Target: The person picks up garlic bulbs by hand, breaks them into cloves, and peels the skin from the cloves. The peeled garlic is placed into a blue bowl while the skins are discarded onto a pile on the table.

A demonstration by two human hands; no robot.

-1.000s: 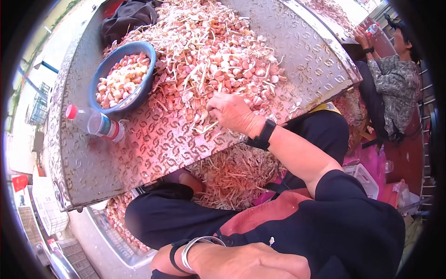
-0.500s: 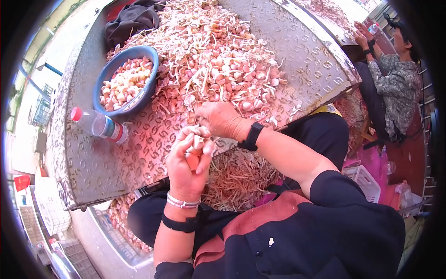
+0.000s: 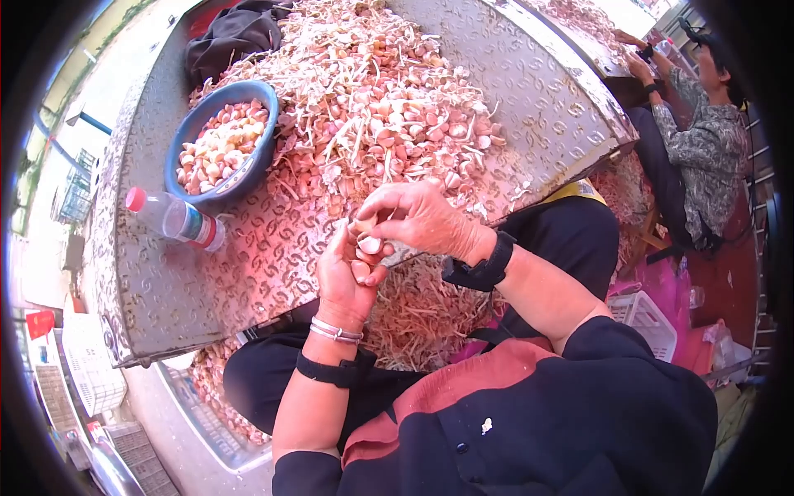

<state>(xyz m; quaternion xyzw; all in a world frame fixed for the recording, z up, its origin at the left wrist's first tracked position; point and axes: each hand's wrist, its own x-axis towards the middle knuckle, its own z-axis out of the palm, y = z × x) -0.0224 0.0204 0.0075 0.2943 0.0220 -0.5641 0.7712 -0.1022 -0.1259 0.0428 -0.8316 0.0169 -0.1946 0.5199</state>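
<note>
My left hand (image 3: 341, 285) is curled palm up around several garlic cloves (image 3: 370, 245), just past the table's near edge. Over it, my right hand (image 3: 426, 217) pinches at a clove between thumb and forefinger; the exact contact is partly covered by the fingers. A large heap of loose garlic cloves and dry skins (image 3: 389, 124) spreads over the metal table (image 3: 256, 277) beyond my hands. To the left of the heap stands a blue bowl (image 3: 266, 157) filled with cloves.
A clear plastic bottle with a red cap (image 3: 178, 220) lies by the bowl. Dark cloth (image 3: 234, 41) sits at the back left. Dry stalks (image 3: 426, 318) fill the space below the table edge, beside my legs. Another person (image 3: 703, 149) works at the right.
My right hand has come from the table beside the heap to my left hand and now pinches at the cloves there. My left hand has shifted slightly right, its fingers less raised.
</note>
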